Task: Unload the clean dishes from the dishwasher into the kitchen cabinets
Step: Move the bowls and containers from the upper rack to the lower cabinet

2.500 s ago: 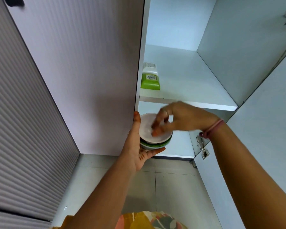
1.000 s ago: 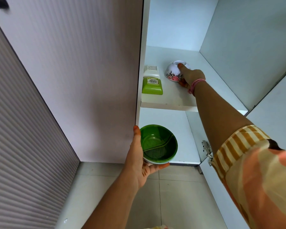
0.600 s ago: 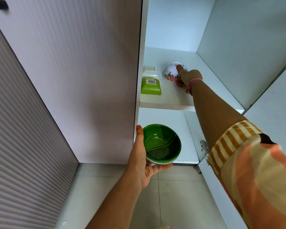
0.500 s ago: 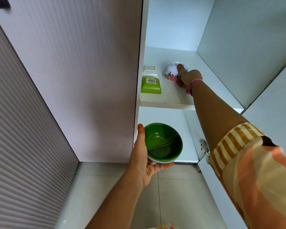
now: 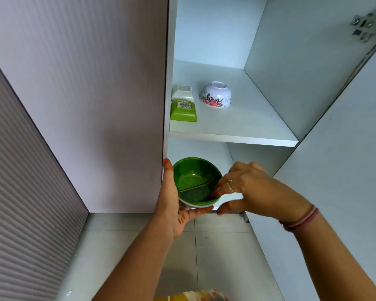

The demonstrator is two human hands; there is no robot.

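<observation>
Head view, left to right: a ribbed shutter [image 5: 20, 192] fills the far left, then the closed door [image 5: 91, 105] of the next cabinet. My left hand [image 5: 172, 205] comes up just beside that door's edge and cups a stack of bowls from below, thumb up along the rim and fingers curled under the base. The top one is a green bowl [image 5: 194, 181], open side up, and a white rim [image 5: 198, 205] of another bowl peeks out beneath it; I cannot tell how many are stacked. The stack is in the air in front of the lower shelf [image 5: 200, 151], not resting on it.

On the upper shelf [image 5: 237, 127], at its left end against the cabinet wall, a green and white box [image 5: 183, 104] lies flat. Just beside it on the right, apart from it, the floral bowl [image 5: 215, 94] sits upside down, foot ring up, nothing touching it.

My right hand [image 5: 254, 190] is at the right side of the green bowl. Its fingertips [image 5: 215, 192] touch the rim, the thumb is spread below near the stack's bottom, and the fingers are apart and gripping nothing. A ring is on 1 finger and a pink band [image 5: 300, 220] is around the wrist.

Farthest right is the open cabinet door [image 5: 345, 170], with a metal hinge [image 5: 367, 25] at the top.
</observation>
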